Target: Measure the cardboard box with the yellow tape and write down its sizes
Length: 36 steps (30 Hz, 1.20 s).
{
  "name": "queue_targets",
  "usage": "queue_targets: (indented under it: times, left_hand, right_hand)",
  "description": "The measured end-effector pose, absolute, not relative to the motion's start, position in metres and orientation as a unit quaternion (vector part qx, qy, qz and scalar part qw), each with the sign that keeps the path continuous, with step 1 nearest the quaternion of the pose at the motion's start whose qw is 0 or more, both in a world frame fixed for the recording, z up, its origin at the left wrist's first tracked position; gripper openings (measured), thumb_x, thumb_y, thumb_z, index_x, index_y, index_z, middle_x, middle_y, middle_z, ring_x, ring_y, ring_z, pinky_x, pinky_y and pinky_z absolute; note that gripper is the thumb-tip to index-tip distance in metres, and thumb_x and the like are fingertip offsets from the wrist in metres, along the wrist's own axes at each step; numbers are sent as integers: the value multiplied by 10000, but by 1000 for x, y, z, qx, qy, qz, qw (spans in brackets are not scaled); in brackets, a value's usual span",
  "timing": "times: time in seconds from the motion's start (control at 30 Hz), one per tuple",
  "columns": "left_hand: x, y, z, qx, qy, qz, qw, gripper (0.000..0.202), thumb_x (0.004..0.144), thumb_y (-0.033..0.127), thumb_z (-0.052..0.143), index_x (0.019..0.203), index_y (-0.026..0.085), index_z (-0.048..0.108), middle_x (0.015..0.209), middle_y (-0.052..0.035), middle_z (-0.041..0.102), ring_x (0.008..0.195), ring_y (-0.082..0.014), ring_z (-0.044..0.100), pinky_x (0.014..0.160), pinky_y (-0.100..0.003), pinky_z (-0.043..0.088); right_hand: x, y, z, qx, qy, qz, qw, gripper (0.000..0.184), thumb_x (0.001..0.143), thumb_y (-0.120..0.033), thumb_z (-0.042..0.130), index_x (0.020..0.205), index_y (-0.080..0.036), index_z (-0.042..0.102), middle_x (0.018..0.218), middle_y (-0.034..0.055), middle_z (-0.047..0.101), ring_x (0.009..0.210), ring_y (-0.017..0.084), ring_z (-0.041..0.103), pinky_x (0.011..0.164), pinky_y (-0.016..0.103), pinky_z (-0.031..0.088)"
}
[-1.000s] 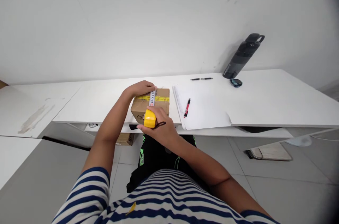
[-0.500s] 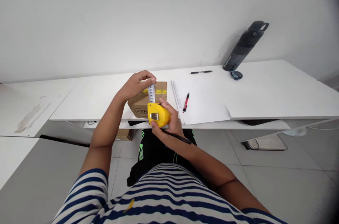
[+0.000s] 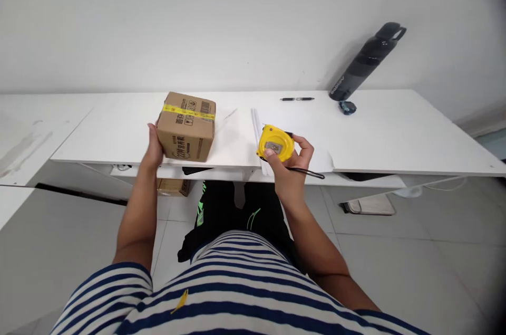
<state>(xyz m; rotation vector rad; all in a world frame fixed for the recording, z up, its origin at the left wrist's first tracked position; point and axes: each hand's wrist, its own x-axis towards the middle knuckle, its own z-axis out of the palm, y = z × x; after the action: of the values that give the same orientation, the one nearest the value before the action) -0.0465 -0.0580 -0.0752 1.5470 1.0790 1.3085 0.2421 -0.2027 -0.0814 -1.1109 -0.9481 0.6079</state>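
While the left hand [image 3: 152, 147] presses open against the cardboard box [image 3: 186, 126], the right hand [image 3: 291, 166] right of it clasps a yellow tape measure [image 3: 275, 143] in its fingers.

The left hand [image 3: 152, 147] is largely lost behind the nine o'clock side of the cardboard box [image 3: 187, 129]. Its fingers are out of sight, so its grip cannot be judged. Print on the box is too small to read. The right hand [image 3: 290, 166], closed round the tape measure [image 3: 276, 143], covers part of the paper sheets [image 3: 256, 123]. At six o'clock of the box, a second carton [image 3: 173, 187] shows only a corner beneath the table [image 3: 395, 134]. The small dark object [image 3: 347, 107] at seven o'clock of the bottle [image 3: 366, 63] is too tiny to identify.
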Motion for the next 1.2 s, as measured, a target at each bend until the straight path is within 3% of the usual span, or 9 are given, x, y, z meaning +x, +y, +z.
queue_targets:
  times: [0.1, 0.2, 0.33, 0.47, 0.6, 0.77, 0.87, 1.03, 1.2]
  left_hand:
    - [-38, -61, -104, 608, 457, 514, 396, 853, 891, 874, 230, 1380, 254, 555, 1434, -114, 644, 1413, -285, 542, 1095, -422, 499]
    - [-24, -70, -93, 560, 519, 568, 307, 618, 952, 724, 363, 1337, 264, 513, 1475, -118, 588, 1345, -245, 576, 1034, -371, 512]
    - [-14, -105, -33, 505, 595, 605, 155, 321, 1016, 523, 400, 1083, 248, 550, 1088, -65, 676, 993, -184, 634, 918, -327, 506]
    - [-4, -147, 14, 710, 527, 378, 274, 409, 947, 614, 538, 840, 225, 606, 817, -22, 647, 798, -183, 591, 733, -312, 470]
    - [3, -159, 26, 759, 486, 230, 367, 478, 898, 679, 564, 773, 220, 598, 714, -14, 581, 662, -159, 515, 591, -295, 384]
    - [-5, -153, 31, 750, 492, 253, 363, 436, 851, 626, 656, 734, 221, 544, 678, 3, 507, 612, -134, 440, 568, -289, 332]
    - [-24, -133, 36, 715, 493, 316, 382, 372, 835, 534, 701, 705, 221, 549, 662, -2, 481, 615, -139, 448, 591, -299, 353]
    - [-56, -70, 20, 613, 535, 390, 431, 356, 853, 433, 689, 628, 208, 530, 618, 3, 445, 567, -121, 408, 607, -320, 368]
    - [-47, -38, -15, 624, 545, 324, 457, 463, 856, 605, 660, 647, 204, 559, 637, -23, 536, 580, -133, 460, 592, -317, 360]
  right_hand:
    - [241, -194, -87, -494, -417, 303, 700, 655, 868, -507, 673, 1381, -336, 302, 1297, 106, 568, 1143, 265, 672, 940, 533, 631]
    - [231, -188, -88, -466, -444, 296, 706, 668, 899, -489, 648, 1453, -335, 309, 1379, 132, 541, 1223, 292, 654, 965, 545, 625]
    - [226, -194, -79, -376, -622, 216, 652, 671, 926, -352, 684, 1500, -441, 348, 1479, 81, 557, 1338, 286, 621, 1025, 539, 610]
    - [234, -200, -61, -294, -816, 136, 479, 580, 974, -212, 597, 1482, -452, 452, 1538, 32, 571, 1417, 239, 574, 1090, 512, 583]
    - [237, -195, -51, -282, -857, 114, 416, 500, 1015, -198, 489, 1463, -419, 506, 1532, 25, 583, 1428, 205, 563, 1092, 499, 586]
    - [250, -182, -39, -293, -856, 119, 409, 472, 1013, -219, 497, 1434, -426, 552, 1443, 14, 653, 1340, 219, 628, 1057, 498, 600]
    - [276, -173, -20, -328, -836, 153, 413, 430, 979, -300, 601, 1391, -424, 603, 1400, 8, 679, 1296, 260, 644, 1076, 534, 576]
    - [327, -141, -3, -443, -745, 199, 457, 667, 829, -489, 799, 1443, -359, 572, 1356, 71, 676, 1106, 281, 698, 988, 537, 604]
    - [331, -99, -19, -489, -716, 232, 440, 599, 800, -522, 801, 1339, -292, 675, 1241, 76, 728, 953, 241, 703, 926, 523, 610]
